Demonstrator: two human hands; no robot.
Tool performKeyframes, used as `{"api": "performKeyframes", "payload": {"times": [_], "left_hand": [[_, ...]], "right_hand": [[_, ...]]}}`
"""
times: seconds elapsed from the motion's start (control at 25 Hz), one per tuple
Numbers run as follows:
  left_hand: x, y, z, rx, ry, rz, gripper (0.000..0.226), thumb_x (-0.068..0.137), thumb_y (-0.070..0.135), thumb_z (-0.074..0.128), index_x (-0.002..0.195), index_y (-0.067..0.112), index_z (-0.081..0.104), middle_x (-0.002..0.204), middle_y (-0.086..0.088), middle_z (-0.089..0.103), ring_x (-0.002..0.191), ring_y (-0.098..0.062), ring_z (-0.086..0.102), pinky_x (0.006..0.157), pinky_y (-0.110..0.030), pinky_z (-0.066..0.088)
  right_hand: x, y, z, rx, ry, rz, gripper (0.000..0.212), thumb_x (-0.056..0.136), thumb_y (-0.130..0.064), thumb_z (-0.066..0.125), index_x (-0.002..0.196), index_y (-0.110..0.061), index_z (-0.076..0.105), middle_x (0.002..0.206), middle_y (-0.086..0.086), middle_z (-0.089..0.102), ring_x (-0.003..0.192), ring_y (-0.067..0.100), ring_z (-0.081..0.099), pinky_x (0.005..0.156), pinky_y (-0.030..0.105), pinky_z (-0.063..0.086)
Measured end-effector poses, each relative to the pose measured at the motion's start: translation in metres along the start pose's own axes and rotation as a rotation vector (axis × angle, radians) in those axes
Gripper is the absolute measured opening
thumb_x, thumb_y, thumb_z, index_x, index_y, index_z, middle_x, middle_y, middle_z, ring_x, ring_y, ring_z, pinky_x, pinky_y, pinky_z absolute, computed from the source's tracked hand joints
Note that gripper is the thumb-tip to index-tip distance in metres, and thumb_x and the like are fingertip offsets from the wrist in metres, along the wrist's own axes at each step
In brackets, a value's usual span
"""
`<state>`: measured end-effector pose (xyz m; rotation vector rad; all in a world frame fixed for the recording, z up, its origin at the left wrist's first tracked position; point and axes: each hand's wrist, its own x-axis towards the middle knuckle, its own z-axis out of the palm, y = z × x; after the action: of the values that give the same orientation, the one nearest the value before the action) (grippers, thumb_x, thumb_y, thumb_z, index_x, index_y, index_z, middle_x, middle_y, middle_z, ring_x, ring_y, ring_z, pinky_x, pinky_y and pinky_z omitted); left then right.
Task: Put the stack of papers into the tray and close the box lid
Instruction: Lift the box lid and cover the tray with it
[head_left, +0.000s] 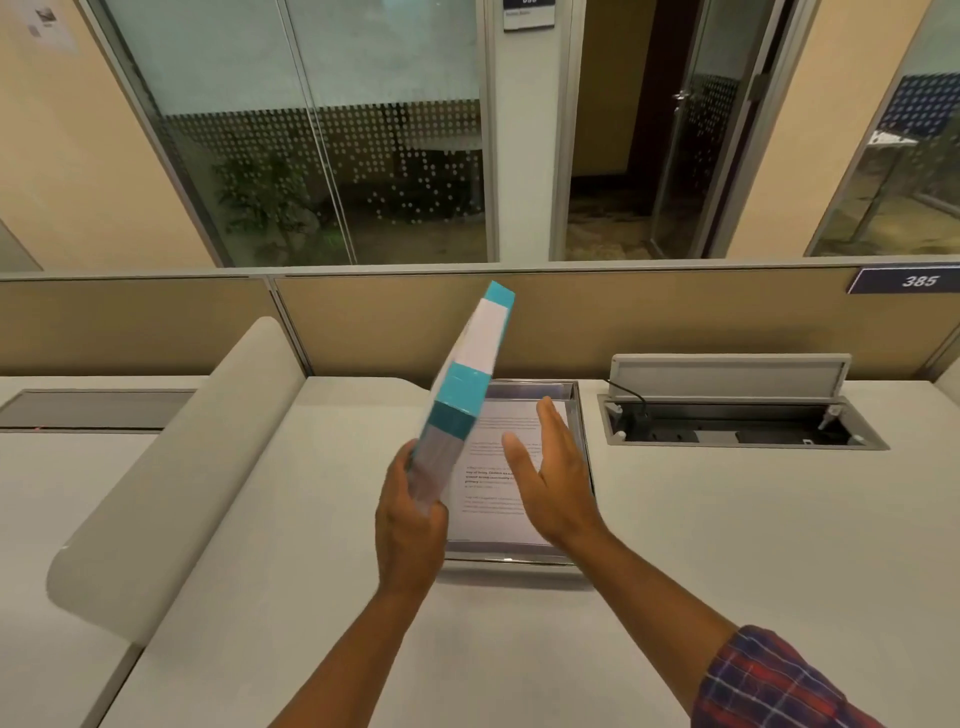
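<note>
While raised, lid (470, 364) between hands (410, 519).

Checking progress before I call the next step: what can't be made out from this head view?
- Left part of the clear plastic tray: hidden by the raised teal-and-white box lid and the left hand.
- Printed white papers in the tray: text too small, partly covered by the open right hand.
- Stack thickness: not visible.
- Lid's near end: motion-blurred.

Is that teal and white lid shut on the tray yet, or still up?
Still up. The lid stands tilted on edge above the tray, gripped at its lower end by the left hand, with the papers uncovered.
</note>
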<state>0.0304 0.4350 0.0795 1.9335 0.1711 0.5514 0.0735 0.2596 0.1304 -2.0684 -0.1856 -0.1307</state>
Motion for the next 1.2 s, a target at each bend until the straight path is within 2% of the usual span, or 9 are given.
{"api": "performKeyframes", "payload": {"times": [0.12,0.2,0.28,0.48,0.76,0.88,1.0,1.08,1.2], "left_hand": [[-0.009,-0.004,0.017,0.229,-0.032,0.105,0.071,0.091,0.007,0.077,0.148,0.032,0.043,0.142,0.002,0.058,0.129,-0.015,0.054,0.096,-0.04,0.064],[-0.016,-0.004,0.027,0.342,-0.039,0.234,0.075,0.084,0.007,0.084,0.146,0.026,0.047,0.139,-0.001,0.061,0.128,-0.009,0.051,0.099,-0.041,0.061],[-0.02,-0.005,0.036,0.433,-0.071,0.333,0.073,0.082,0.01,0.086,0.145,0.025,0.05,0.139,-0.002,0.064,0.127,-0.015,0.059,0.103,-0.046,0.06],[-0.025,-0.019,0.044,0.646,-0.219,0.412,0.087,0.077,0.01,0.09,0.146,0.034,0.043,0.144,-0.007,0.064,0.132,-0.033,0.063,0.11,-0.062,0.052],[-0.024,-0.019,0.057,0.753,-0.376,0.428,0.094,0.071,0.015,0.094,0.149,0.035,0.046,0.151,-0.005,0.059,0.139,-0.034,0.058,0.117,-0.061,0.042],[-0.021,-0.017,0.047,0.608,-0.44,0.31,0.076,0.085,0.051,0.08,0.152,0.035,0.047,0.158,0.009,0.048,0.147,-0.016,0.043,0.128,-0.043,0.027],[-0.004,-0.019,0.026,0.286,-0.068,0.037,0.055,0.095,0.053,0.068,0.14,0.021,0.061,0.14,0.003,0.063,0.118,-0.013,0.06,0.095,-0.008,0.05],[0.012,-0.023,0.009,0.233,0.082,-0.252,0.046,0.104,0.043,0.058,0.138,0.012,0.062,0.139,-0.009,0.067,0.106,-0.018,0.066,0.073,-0.014,0.058],[0.022,-0.039,-0.001,0.185,-0.083,-0.574,0.036,0.109,0.036,0.053,0.112,0.007,0.073,0.114,-0.018,0.076,0.083,-0.024,0.07,0.067,-0.038,0.06]], "right_hand": [[0.009,-0.009,-0.019,0.196,0.019,0.138,0.093,0.088,-0.084,0.035,0.161,-0.028,0.028,0.164,-0.001,0.043,0.145,0.024,0.05,0.108,0.048,0.054],[0.014,-0.007,-0.029,0.302,0.054,0.243,0.088,0.079,-0.092,0.042,0.141,-0.03,0.046,0.136,-0.002,0.064,0.118,0.022,0.069,0.074,0.032,0.066],[0.018,0.0,-0.038,0.268,0.053,0.347,0.066,0.085,-0.08,0.053,0.126,-0.029,0.05,0.114,-0.004,0.066,0.097,0.02,0.073,0.051,0.019,0.059],[0.015,0.04,-0.051,0.142,-0.072,0.578,0.037,0.097,-0.044,0.066,0.122,-0.023,0.049,0.117,0.0,0.061,0.088,0.02,0.068,0.053,0.021,0.058],[0.015,0.073,-0.05,0.089,-0.047,0.619,0.023,0.104,-0.038,0.056,0.117,-0.02,0.054,0.109,-0.003,0.059,0.079,0.018,0.064,0.047,0.016,0.05],[0.012,0.091,-0.05,0.074,-0.082,0.652,0.019,0.104,-0.037,0.054,0.112,-0.02,0.056,0.106,-0.003,0.062,0.082,0.02,0.065,0.051,0.018,0.052],[0.006,0.106,-0.046,0.06,-0.108,0.661,0.014,0.105,-0.037,0.05,0.106,-0.024,0.056,0.106,-0.001,0.064,0.085,0.02,0.065,0.055,0.022,0.056],[0.002,0.115,-0.042,0.053,-0.099,0.665,0.014,0.105,-0.035,0.048,0.104,-0.024,0.056,0.104,0.0,0.065,0.087,0.02,0.066,0.063,0.028,0.062],[-0.008,0.122,-0.036,0.059,-0.099,0.674,0.012,0.104,-0.032,0.048,0.098,-0.026,0.057,0.1,-0.001,0.066,0.088,0.02,0.067,0.081,0.04,0.065]]}}
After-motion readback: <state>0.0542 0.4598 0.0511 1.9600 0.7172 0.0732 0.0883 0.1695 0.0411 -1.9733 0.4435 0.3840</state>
